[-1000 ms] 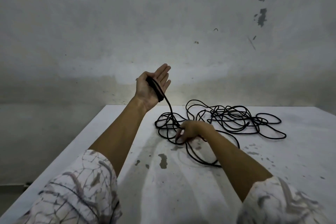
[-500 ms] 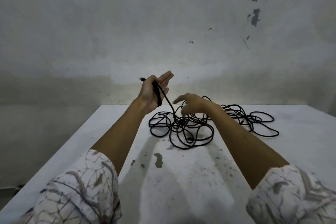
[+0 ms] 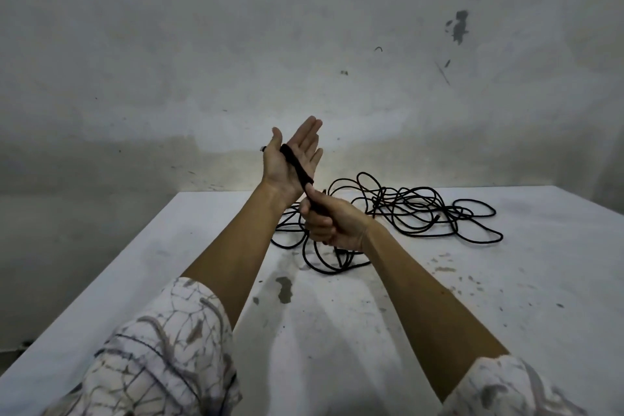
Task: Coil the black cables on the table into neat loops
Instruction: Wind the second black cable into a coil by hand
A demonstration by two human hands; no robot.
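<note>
A long black cable (image 3: 415, 209) lies in a loose tangle on the white table (image 3: 472, 297), toward the far middle. My left hand (image 3: 292, 160) is raised above the table's far edge, palm up and fingers straight, with several turns of the cable wound across the palm. A small light plug tip sticks out behind the thumb. My right hand (image 3: 332, 221) sits just below the left wrist, fingers curled round the strand that runs down from the palm to the tangle.
A stained grey wall stands right behind the table. The table's left edge runs diagonally toward me, with the floor below it. Dark paint chips and specks mark the tabletop near my forearms. Patterned white sleeves cover both upper arms.
My right hand rose from the tangle on the table to below my left wrist and gripped the strand there. My left hand straightened its fingers. Part of the tangle was dragged closer.
</note>
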